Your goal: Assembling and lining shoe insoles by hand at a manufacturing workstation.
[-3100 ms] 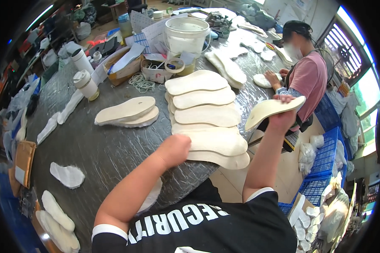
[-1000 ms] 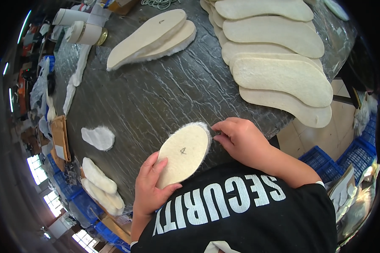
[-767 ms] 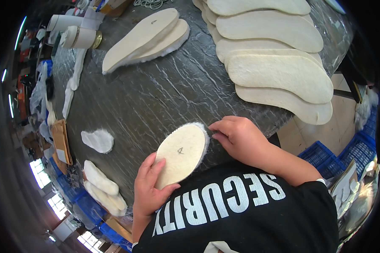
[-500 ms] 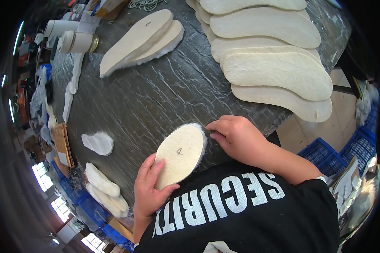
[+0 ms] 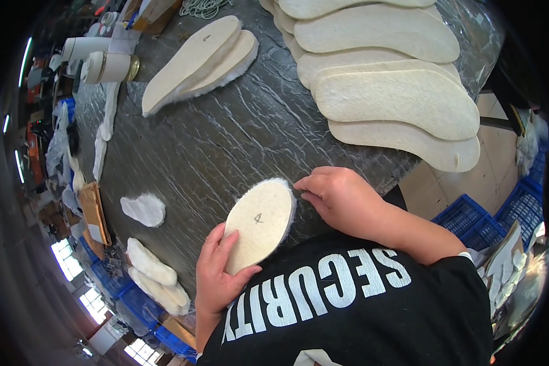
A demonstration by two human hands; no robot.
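Observation:
A cream fleece insole (image 5: pixel 259 238) is tilted up off the dark plastic-covered table (image 5: pixel 189 152), close to my body. Its flat backing faces me, with a small pencil mark on it, and white fluff shows along the far and right edges. My left hand (image 5: pixel 216 271) grips its lower left end, the thumb in front. At the insole's upper right edge, my right hand (image 5: pixel 341 198) is closed in a pinch against or just beside the fluff. Whatever lies between those fingertips is too small to make out.
Overlapping cream insoles (image 5: pixel 396 100) are piled at the right. Two fleece insoles (image 5: pixel 192 67) lie at the far left, near a jar (image 5: pixel 111 66). White fluff (image 5: pixel 144 210) and fleecy pieces (image 5: pixel 155 274) lie at the left. Blue crates (image 5: pixel 460 216) stand beyond the table's right edge.
The whole view has shifted slightly. My left hand keeps its hold on the insole, and my right hand stays pinched at its edge, with hardly any movement.

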